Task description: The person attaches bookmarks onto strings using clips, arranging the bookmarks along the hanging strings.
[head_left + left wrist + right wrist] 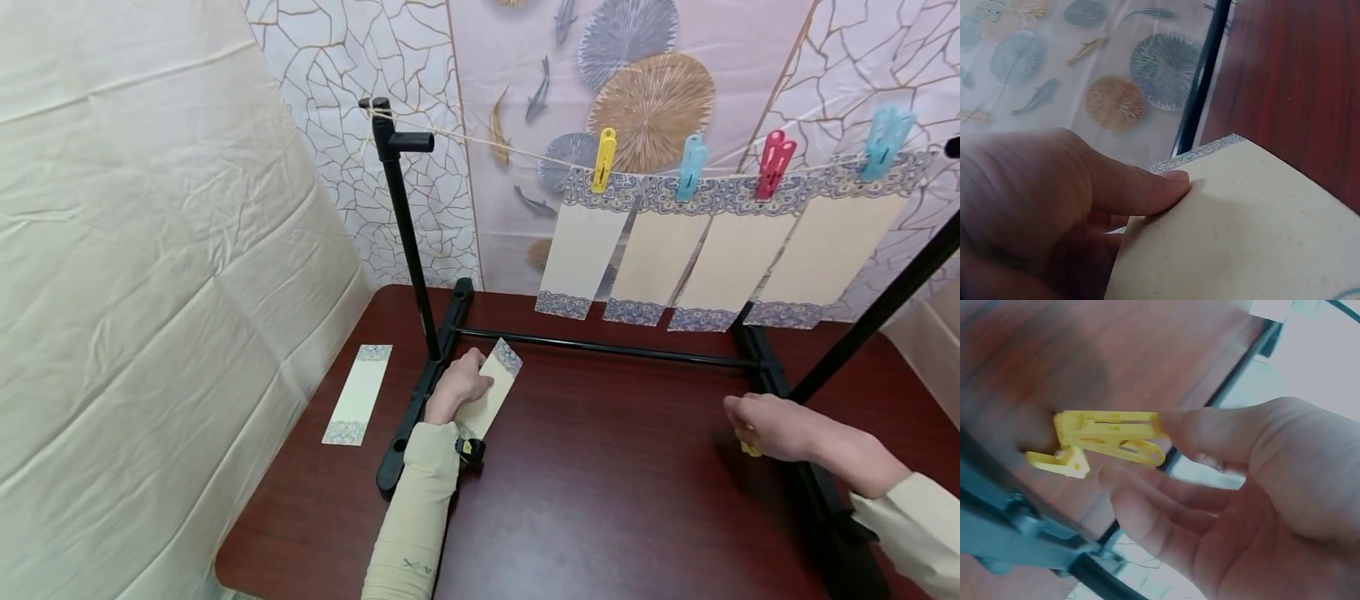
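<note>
My left hand (459,385) pinches a cream paper strip (491,400) with patterned ends, over the left side of the table. The left wrist view shows the thumb flat on the strip's face (1241,212); the other fingers are partly hidden behind it. My right hand (780,429) is by the rack's right foot. Between its thumb and a mostly hidden finger it holds a yellow clothespin (1113,428). A second yellow piece (1063,462) shows right by that clothespin; whether the two touch, I cannot tell.
A black rack (408,225) stands on the dark red table (600,500). From its string (495,144) hang several patterned strips (667,258) under yellow, blue and red clothespins (775,162). Another strip (357,396) lies left of the rack's left foot.
</note>
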Demonstrator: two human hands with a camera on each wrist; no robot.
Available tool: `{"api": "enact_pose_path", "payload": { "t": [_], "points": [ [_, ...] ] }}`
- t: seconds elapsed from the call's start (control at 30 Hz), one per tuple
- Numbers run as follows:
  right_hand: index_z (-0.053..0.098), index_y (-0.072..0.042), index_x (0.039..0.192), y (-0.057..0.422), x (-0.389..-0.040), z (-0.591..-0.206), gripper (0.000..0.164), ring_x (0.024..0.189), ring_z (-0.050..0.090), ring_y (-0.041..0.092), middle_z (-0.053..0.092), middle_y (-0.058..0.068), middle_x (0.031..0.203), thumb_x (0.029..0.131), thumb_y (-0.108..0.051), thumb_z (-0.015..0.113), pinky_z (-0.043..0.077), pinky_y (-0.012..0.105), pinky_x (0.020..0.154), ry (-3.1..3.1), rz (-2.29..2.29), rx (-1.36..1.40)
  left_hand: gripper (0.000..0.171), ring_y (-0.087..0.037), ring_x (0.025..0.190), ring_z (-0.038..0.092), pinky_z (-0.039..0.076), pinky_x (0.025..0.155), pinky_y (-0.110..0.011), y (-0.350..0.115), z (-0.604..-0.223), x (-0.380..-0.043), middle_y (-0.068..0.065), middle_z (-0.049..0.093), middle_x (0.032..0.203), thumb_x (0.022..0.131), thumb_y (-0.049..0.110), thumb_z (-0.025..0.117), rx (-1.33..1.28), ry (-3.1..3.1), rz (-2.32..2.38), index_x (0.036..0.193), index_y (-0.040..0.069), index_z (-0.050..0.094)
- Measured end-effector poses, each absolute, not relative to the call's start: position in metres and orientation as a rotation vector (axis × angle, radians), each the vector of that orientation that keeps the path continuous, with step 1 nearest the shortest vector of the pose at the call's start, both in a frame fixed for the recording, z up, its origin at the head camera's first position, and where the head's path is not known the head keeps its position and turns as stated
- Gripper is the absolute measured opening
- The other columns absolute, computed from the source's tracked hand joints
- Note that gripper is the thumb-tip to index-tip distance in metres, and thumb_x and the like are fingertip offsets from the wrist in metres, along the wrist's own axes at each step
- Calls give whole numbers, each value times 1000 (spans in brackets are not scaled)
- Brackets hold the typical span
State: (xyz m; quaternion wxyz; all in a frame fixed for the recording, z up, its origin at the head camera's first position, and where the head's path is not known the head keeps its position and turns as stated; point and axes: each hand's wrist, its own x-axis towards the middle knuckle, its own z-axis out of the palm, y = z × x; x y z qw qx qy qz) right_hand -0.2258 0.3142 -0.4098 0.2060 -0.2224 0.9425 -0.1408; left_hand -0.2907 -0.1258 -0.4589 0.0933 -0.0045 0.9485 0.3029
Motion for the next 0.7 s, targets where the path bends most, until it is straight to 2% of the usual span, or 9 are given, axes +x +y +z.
{"api": "enact_pose_path", "payload": {
  "t": [0.07,0.2,0.43,0.57,0.7],
  "points": [
    [46,-10,85,310,-225,-405,15,56,43,8,51,-1,72,97,-1,49,35,23,52,2627,-425,-628,27,-24,83,60,47,66,-33,-126,-455,-290,-13,63,104,94,22,63,2,2818,904,115,8,54],
    [49,-12,88,303,-225,-394,15,52,48,3,56,-3,72,94,-2,57,40,23,49,2694,-373,-738,20,-22,79,58,44,64,-31,-127,-448,-287,-12,63,103,96,22,60,55,2825,923,112,10,55],
    [51,-18,83,292,-223,-371,19,59,44,-4,55,-9,76,92,-5,61,38,21,54,2857,-364,-886,19,-23,75,57,42,63,-30,-132,-436,-284,-10,65,100,99,21,55,173,2862,1014,114,12,61],
    [54,-18,84,285,-220,-358,18,59,42,-5,55,-9,78,91,-6,66,38,21,52,2956,-399,-954,17,-23,75,56,42,65,-30,-134,-424,-281,-7,63,91,99,20,53,188,2918,1082,110,13,63],
    [57,-19,85,278,-219,-346,20,59,39,-6,52,-12,74,86,-7,73,37,20,52,3103,-376,-1053,17,-21,69,54,42,63,-30,-135,-413,-276,-6,60,81,99,19,52,176,2961,1159,109,13,64]
  ]
}}
